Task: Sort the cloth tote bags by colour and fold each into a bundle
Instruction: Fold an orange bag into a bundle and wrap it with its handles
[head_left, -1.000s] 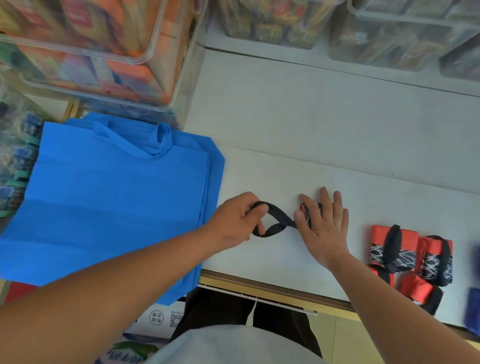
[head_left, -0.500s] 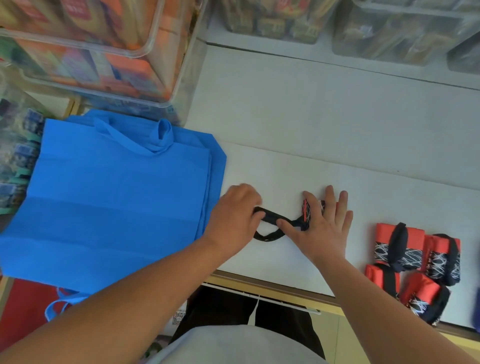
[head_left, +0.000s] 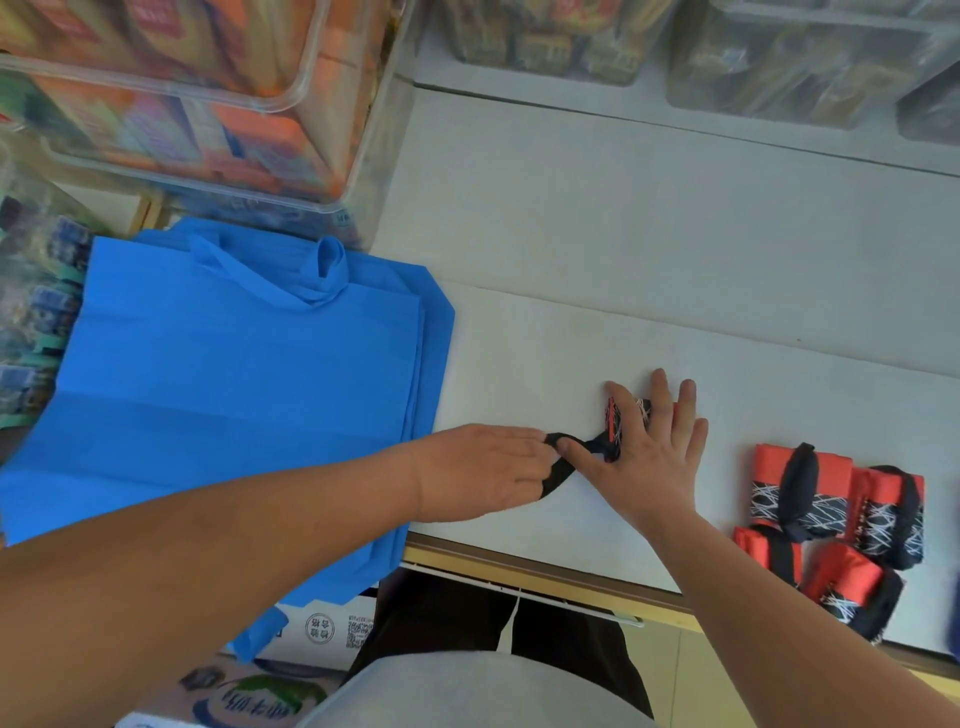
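A small folded red-and-black tote bundle (head_left: 614, 418) lies on the white table, mostly hidden beneath my right hand (head_left: 649, 457), which presses it flat with spread fingers. Its black strap (head_left: 558, 470) runs left from the bundle. My left hand (head_left: 483, 470) pinches the strap's loop near my right thumb. Several finished red-and-black bundles (head_left: 831, 514) sit grouped at the right near the table's front edge. A stack of flat blue tote bags (head_left: 234, 395) lies at the left, overhanging the table's edge.
Clear plastic bins (head_left: 197, 98) full of colourful packets stand at the back left, and more bins (head_left: 779, 57) line the back. The white table (head_left: 649, 234) stretches behind my hands. A cardboard box (head_left: 322, 631) sits on the floor below.
My left hand has carried the strap loop to the right, closer to my right hand; the loop is now narrower. My right hand stays pressed on the bundle.
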